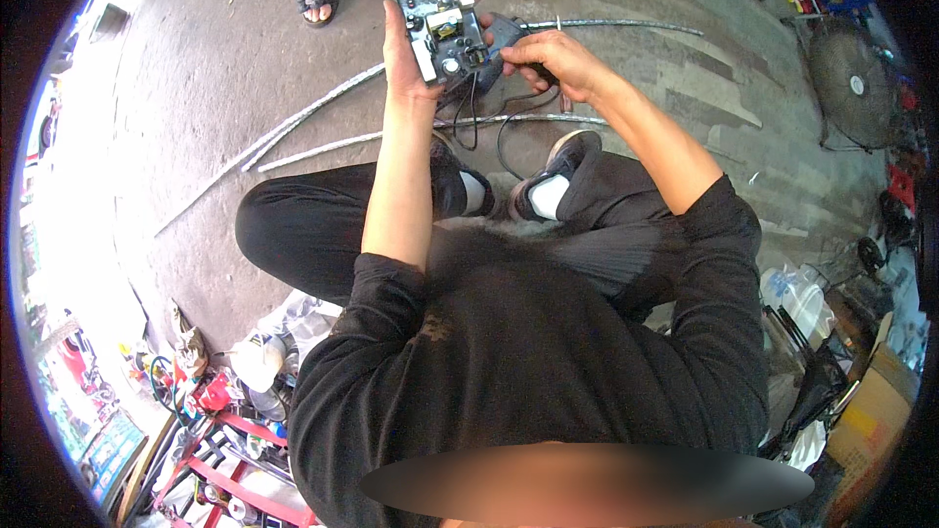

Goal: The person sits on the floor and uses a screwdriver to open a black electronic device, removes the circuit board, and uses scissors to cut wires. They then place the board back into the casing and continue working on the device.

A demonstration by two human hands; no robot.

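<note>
The left hand [409, 68] grips the circuit board [445, 24] from below, palm under it, thumb along its left side and fingertips at its right, lifted above the floor [210, 83]. The right hand [569, 66] comes to the board's lower right edge with fingers curled and tips close together; whether they pinch a wire or a small tool, I cannot tell. The step in hand looks like fine work at that edge. The next move probably calls for a steady left hand and small finger motions on the right, keeping clear of the raised parts. Beyond, a dark grey casing [505, 33] sits just behind the board, black cable [500, 144] loops below, and metal strips [318, 118] lie on the floor.
</note>
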